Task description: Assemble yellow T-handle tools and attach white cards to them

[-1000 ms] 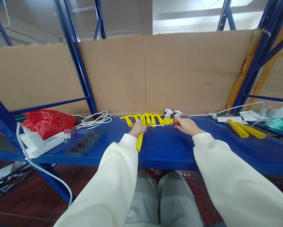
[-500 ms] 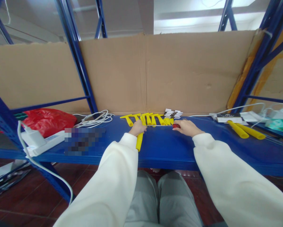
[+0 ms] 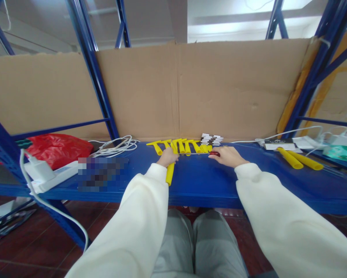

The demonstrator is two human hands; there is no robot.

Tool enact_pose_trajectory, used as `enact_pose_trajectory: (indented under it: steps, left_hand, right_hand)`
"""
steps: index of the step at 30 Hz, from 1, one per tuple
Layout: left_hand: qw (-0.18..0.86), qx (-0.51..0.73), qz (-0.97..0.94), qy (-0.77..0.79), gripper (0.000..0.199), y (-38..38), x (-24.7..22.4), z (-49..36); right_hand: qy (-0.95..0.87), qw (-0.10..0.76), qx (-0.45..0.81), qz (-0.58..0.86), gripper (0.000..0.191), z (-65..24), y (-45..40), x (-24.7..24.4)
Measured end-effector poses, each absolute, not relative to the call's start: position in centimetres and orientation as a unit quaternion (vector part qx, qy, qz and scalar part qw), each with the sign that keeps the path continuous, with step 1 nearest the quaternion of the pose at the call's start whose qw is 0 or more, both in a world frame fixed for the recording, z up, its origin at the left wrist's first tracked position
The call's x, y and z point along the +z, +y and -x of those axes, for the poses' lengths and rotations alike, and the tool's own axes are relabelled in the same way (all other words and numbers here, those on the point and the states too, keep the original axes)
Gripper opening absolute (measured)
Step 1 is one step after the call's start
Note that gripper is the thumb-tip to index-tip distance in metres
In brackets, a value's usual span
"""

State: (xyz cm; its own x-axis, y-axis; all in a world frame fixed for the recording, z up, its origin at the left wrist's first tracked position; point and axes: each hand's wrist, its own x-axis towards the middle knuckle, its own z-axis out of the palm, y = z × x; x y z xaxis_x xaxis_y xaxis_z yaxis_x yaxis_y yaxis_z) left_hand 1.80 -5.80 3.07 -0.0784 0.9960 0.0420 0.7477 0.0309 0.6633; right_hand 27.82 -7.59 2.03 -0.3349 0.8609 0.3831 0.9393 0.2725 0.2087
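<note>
My left hand [image 3: 167, 157] is closed around a yellow T-shaped handle [image 3: 170, 175], whose round grip sticks out below my fingers toward the shelf's front edge. My right hand [image 3: 229, 156] is wrapped round the dark red handle of a screwdriver [image 3: 215, 153]. Its thin metal shaft runs level to the left and meets the head end of the yellow piece at my left fingers; the exact contact is too small to make out. Just behind my hands lie several more yellow T-shaped handles [image 3: 187, 147] in a row.
A pile of white strips with dark bands [image 3: 212, 139] lies by the cardboard back panel [image 3: 219, 88]. To the right are two yellow tubular handles [image 3: 290, 158]. At left, a red plastic bag [image 3: 60, 148], a power strip [image 3: 59, 176] and a coiled white cable [image 3: 118, 146] occupy the blue shelf [image 3: 202, 177].
Both hands keep their hold, with the screwdriver still level against the yellow handle. The whole view has shifted very slightly; the red handle looks slightly turned.
</note>
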Motion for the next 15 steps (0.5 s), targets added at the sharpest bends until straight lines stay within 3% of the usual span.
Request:
enact_pose_trajectory:
  steps: [6,15]
  left_hand:
    - [0.236,0.286,-0.645,0.668,0.016,-5.48,2.70,-1.68]
    - [0.232,0.299,-0.639,0.669,0.015,-5.15,2.45,-1.50]
  right_hand:
    - [-0.785,0.102,-0.229,0.566,0.024,-28.00,-7.31,1.76]
    - [-0.810,0.095,-0.185,0.548,0.031,-27.92,-7.63,1.86]
